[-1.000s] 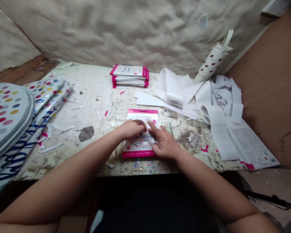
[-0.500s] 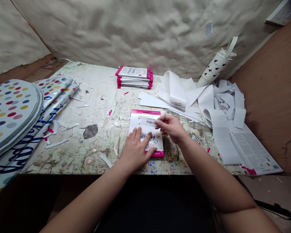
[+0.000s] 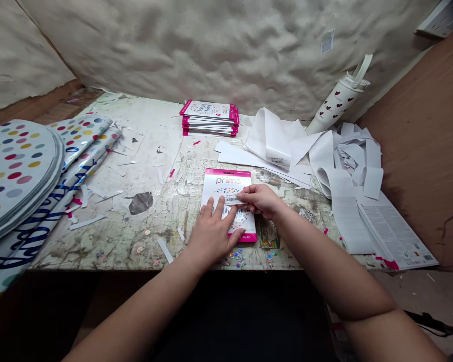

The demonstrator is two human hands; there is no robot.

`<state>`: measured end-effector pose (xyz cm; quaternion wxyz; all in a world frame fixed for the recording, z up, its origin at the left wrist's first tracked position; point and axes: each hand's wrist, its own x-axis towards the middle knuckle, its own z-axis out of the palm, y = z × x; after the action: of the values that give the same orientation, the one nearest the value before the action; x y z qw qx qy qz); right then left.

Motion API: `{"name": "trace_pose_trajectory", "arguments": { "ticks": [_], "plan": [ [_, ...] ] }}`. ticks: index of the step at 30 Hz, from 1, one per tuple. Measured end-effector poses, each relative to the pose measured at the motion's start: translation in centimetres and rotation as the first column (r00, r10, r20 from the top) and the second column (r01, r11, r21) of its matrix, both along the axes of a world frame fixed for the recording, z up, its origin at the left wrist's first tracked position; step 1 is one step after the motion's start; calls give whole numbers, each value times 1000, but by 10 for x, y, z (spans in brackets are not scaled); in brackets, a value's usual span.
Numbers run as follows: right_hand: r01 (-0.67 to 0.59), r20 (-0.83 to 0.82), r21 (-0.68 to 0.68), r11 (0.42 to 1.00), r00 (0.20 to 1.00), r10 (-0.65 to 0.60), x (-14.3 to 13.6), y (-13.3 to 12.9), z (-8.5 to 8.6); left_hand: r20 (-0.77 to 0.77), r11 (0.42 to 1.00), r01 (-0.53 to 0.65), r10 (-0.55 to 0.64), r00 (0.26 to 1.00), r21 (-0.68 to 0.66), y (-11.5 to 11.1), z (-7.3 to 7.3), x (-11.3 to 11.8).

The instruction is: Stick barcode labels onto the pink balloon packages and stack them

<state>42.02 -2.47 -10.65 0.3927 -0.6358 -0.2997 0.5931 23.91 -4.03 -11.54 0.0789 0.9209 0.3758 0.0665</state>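
Note:
A white and pink balloon package (image 3: 228, 181) marked "prima" lies on the worktable in front of me. Spread across its lower left part, my left hand (image 3: 213, 226) presses it down with the fingers apart. My right hand (image 3: 260, 200) pinches the right end of a small white barcode label (image 3: 232, 198) between thumb and fingertips, over the middle of the package. Whether the label touches the package surface I cannot tell. My hands cover part of the printed lettering.
A stack of similar packages (image 3: 210, 118) stands at the back. Backing paper strips with labels (image 3: 275, 136) curl to the right, near a white tumbler with hearts (image 3: 337, 103). Printed cards (image 3: 398, 236) lie at the right edge, dotted foil balloons (image 3: 18, 171) at the left. Paper scraps (image 3: 86, 222) litter the table.
My right hand has brought the barcode label slightly down and nearer to my left fingers, uncovering the "prima" lettering. The left hand stays on the package.

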Motion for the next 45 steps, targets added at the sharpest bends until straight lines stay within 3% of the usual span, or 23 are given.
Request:
{"name": "trace_pose_trajectory", "arguments": {
  "ticks": [3,4,7,9,11,12,14,17,18,20,23,25,27,30,33,36,39,42,45],
  "plan": [
    [-39,316,-10,999,948,41,7,-4,5,-23,1000,26,-26,999,-6,0,0,-1],
    [-41,480,9,999,877,32,9,-7,9,-24,999,37,-37,999,-9,1,0,-1],
    [-137,848,140,981,528,-47,5,-19,18,-26,998,56,-57,998,-19,1,-1,-3],
    [-349,919,145,926,394,5,-6,-29,18,-36,998,60,-61,998,-28,2,-2,-4],
    [-529,928,64,846,343,144,-16,-39,12,-52,998,58,-60,997,-36,2,-2,-4],
    [-563,925,12,827,321,205,-19,-44,8,-57,998,56,-58,997,-40,2,-2,-4],
    [-509,924,-79,857,285,254,-16,-52,0,-56,998,51,-53,997,-49,2,-2,-3],
    [-304,951,-120,945,239,197,1,-59,-7,-39,997,52,-55,998,-61,0,-3,-3],
    [-261,951,-106,959,254,175,6,-58,-9,-33,997,57,-59,998,-61,0,-4,-3],
    [-249,924,-43,968,359,134,9,-52,-9,-21,996,74,-76,997,-57,0,-6,-5],
    [-204,777,167,965,630,-1,0,-32,-6,-1,995,91,-92,996,-43,2,-9,-14],
    [-52,535,292,955,837,-119,-8,-17,0,3,994,100,-100,995,-31,5,-10,-22],
    [81,219,277,958,965,-145,-12,-3,6,-3,989,145,-145,989,-29,7,-8,-31],
    [202,32,151,968,977,-209,-11,17,16,-10,977,210,-210,978,-35,5,-5,-40],
    [250,25,80,965,967,-253,-8,33,23,23,997,73,-73,997,-13,-1,-6,-41],
    [144,-84,11,990,986,-142,-6,40,29,61,999,-29,30,998,-28,-2,-10,-41],
    [-3,-186,-36,999,983,-4,-5,39,31,72,998,50,-48,996,-27,-1,-8,-47],
    [-41,-197,-71,997,980,26,-7,38,30,146,993,62,-77,986,101,-9,11,-56],
    [104,-149,60,993,984,-94,-28,37,38,277,940,-81,-15,961,330,-26,42,-57]
  ]
}}
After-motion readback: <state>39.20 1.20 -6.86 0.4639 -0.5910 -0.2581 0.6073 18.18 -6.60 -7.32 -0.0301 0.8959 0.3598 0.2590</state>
